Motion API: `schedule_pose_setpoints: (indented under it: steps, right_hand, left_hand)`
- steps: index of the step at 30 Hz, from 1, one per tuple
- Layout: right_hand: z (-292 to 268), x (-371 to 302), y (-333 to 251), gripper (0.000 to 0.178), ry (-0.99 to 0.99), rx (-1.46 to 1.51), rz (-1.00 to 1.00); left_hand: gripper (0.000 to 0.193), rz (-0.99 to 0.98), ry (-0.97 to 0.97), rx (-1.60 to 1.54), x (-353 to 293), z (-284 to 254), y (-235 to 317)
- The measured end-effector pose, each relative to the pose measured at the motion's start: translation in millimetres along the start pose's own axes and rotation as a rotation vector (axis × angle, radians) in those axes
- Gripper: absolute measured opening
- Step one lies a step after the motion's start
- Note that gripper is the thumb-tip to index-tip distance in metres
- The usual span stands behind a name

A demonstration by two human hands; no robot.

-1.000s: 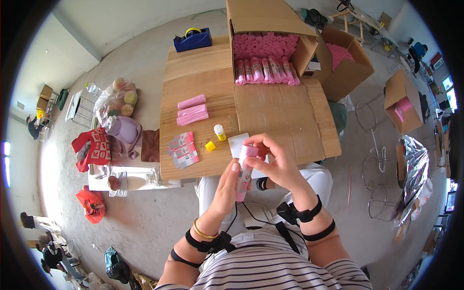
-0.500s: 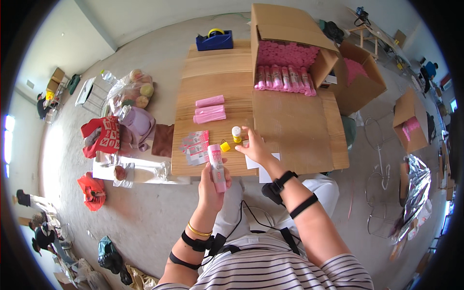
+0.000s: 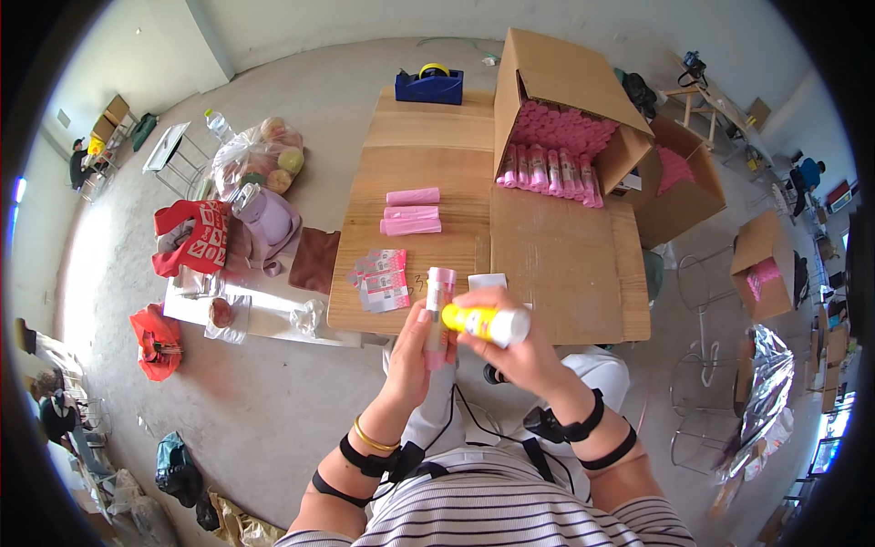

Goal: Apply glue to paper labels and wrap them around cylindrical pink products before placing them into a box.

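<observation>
Upright in my left hand (image 3: 410, 357) is a pink roll (image 3: 439, 283) with a pale label band, the fingers wrapped round its lower part. My right hand (image 3: 524, 357) grips a yellow-and-white glue stick (image 3: 483, 323), tilted nearly flat. Its yellow end is at the roll's side, its white end points right; I cannot tell whether the two touch. On the table left of the roll lie several overlapping pink-and-grey printed labels (image 3: 383, 281). Beyond them rest more pink rolls (image 3: 410, 221), side by side. A white paper slip (image 3: 487, 280) lies just past my right hand.
A large open cardboard box (image 3: 574, 68) full of pink rolls lies on its side at the table's back right. Behind the wooden table (image 3: 428, 150) stands a blue tape dispenser (image 3: 429, 87) at the far edge. Bags of fruit (image 3: 260, 159) and a red bag (image 3: 190, 239) sit left.
My right hand has picked up the glue stick from the table and brought it to the roll. The small yellow cap no longer shows. My head view has shifted slightly.
</observation>
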State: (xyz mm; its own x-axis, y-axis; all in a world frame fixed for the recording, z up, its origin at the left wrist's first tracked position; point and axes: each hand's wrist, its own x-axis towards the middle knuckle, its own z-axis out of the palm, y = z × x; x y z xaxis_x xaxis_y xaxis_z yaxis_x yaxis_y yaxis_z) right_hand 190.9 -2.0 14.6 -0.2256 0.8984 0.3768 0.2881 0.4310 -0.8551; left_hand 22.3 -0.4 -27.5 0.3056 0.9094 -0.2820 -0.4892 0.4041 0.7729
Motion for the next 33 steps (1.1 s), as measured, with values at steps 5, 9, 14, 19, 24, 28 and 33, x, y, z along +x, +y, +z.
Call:
schedule_pose_setpoints:
  steps: [5,9,14,19,24,28,33]
  right_hand:
    - [-8.4,0.3,-12.2,0.031,0.079,-0.188,-0.144]
    - [-20.5,9.3,-9.1,0.029,0.235,-0.028,-0.017]
    - [-28.1,-4.4,-48.0,0.029,0.030,-0.204,-0.185]
    - [-41.0,-11.7,-49.8,0.030,0.413,0.218,0.110]
    - [-6.8,-34.1,-50.2,0.030,0.173,-0.049,0.042]
    - [4.9,-42.7,-51.1,0.030,0.153,-0.205,0.004]
    - [2.4,-58.1,-43.6,0.027,-0.046,0.032,0.142]
  left_hand:
    - [0.039,-0.016,-0.131,0.119,-13.2,8.7,-2.5]
    - [0.043,-0.045,-0.191,0.170,-29.5,10.4,1.8]
    - [0.043,0.013,-0.232,0.159,-28.6,18.5,3.3]
    - [0.041,-0.006,-0.283,0.040,-31.6,26.8,5.9]
    - [0.037,-0.102,-0.131,-0.395,-31.8,40.9,9.9]
    - [0.039,-0.081,-0.185,-0.391,-22.0,29.1,-7.6]
    - [0.038,-0.084,-0.142,-0.390,-18.0,22.7,-6.8]
